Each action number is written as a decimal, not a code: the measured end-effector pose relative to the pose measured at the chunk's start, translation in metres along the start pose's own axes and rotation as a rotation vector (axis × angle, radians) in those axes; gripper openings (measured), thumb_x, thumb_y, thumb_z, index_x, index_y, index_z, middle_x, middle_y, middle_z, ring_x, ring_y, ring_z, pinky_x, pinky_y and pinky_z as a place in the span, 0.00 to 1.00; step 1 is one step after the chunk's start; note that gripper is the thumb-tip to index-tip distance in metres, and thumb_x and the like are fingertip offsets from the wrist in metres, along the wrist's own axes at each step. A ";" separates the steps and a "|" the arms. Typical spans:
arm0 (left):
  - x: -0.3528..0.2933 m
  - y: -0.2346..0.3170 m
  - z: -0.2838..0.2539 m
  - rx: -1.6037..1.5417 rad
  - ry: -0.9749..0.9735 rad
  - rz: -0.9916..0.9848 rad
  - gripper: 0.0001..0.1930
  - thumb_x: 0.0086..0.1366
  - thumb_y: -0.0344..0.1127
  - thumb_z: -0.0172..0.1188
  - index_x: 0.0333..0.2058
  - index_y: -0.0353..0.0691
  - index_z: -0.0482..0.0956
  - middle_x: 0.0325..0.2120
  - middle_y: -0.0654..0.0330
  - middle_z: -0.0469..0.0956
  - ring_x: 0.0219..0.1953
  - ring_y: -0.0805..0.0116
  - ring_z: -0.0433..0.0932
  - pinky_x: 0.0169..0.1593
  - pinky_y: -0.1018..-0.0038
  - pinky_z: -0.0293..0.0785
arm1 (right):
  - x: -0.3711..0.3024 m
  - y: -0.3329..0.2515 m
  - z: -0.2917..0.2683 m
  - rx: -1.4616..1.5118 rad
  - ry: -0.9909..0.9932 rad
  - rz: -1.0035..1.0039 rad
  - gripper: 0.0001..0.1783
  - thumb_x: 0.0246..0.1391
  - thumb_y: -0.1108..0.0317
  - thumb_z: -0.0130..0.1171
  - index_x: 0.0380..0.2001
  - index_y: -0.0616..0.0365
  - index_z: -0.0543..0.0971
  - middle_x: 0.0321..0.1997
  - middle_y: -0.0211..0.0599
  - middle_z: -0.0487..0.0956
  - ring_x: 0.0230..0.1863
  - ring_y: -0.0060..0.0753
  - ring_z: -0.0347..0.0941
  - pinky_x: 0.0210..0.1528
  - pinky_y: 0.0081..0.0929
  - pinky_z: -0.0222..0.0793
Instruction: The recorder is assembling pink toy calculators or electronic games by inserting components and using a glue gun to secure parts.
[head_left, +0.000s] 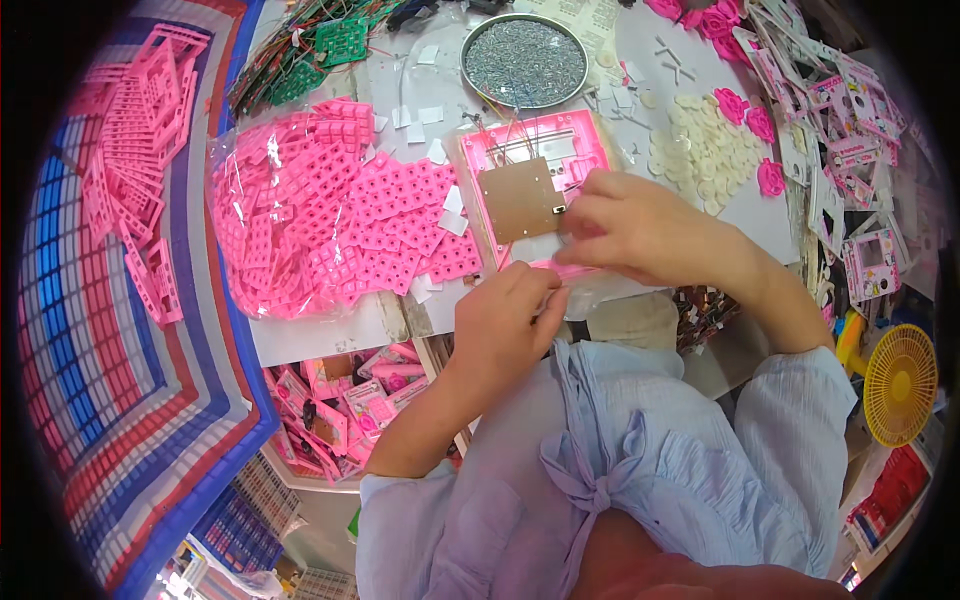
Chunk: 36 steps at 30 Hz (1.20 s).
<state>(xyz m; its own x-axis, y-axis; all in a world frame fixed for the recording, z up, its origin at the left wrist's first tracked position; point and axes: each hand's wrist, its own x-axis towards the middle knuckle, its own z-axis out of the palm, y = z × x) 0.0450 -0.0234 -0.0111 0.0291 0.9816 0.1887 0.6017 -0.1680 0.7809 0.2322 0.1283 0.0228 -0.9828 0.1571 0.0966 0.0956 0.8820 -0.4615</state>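
In front of me a pink plastic casing lies on a clear plastic bag. A brown circuit board sits inside it, with thin wires above the board. My right hand is over the casing's right side, fingers curled together by the board's edge. Whatever those fingers pinch is hidden. At the casing's lower edge, my left hand has its thumb and fingers bent together; what lies between them cannot be made out.
Left of the casing lies a bag of pink button pads. A round metal tray of small screws stands beyond it. White discs and printed pink-white panels lie right. Green circuit boards are far left; a yellow fan stands near right.
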 end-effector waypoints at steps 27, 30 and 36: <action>0.039 -0.018 -0.031 -0.224 -0.109 -0.275 0.05 0.63 0.29 0.63 0.36 0.33 0.81 0.20 0.65 0.75 0.21 0.82 0.68 0.25 0.79 0.64 | 0.040 0.009 0.012 0.494 0.157 0.357 0.09 0.54 0.66 0.64 0.31 0.62 0.78 0.18 0.34 0.75 0.19 0.24 0.69 0.24 0.26 0.64; 0.036 -0.024 -0.027 -0.123 -0.022 -0.117 0.06 0.62 0.29 0.65 0.36 0.33 0.81 0.22 0.62 0.77 0.21 0.78 0.70 0.25 0.78 0.65 | 0.038 0.010 0.015 0.759 0.128 0.497 0.10 0.55 0.66 0.63 0.30 0.62 0.78 0.17 0.33 0.74 0.19 0.23 0.67 0.23 0.27 0.62; 0.035 -0.025 -0.019 -0.192 0.012 -0.122 0.07 0.61 0.30 0.65 0.37 0.36 0.82 0.25 0.55 0.78 0.23 0.65 0.77 0.26 0.71 0.71 | 0.036 0.007 0.011 0.879 0.007 0.596 0.11 0.56 0.66 0.63 0.27 0.63 0.78 0.16 0.29 0.72 0.19 0.18 0.64 0.22 0.24 0.59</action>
<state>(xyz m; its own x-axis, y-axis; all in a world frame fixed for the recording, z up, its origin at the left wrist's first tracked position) 0.0161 0.0133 -0.0132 -0.0444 0.9947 0.0923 0.4373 -0.0637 0.8971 0.1963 0.1351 0.0138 -0.8137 0.4632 -0.3511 0.4108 0.0310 -0.9112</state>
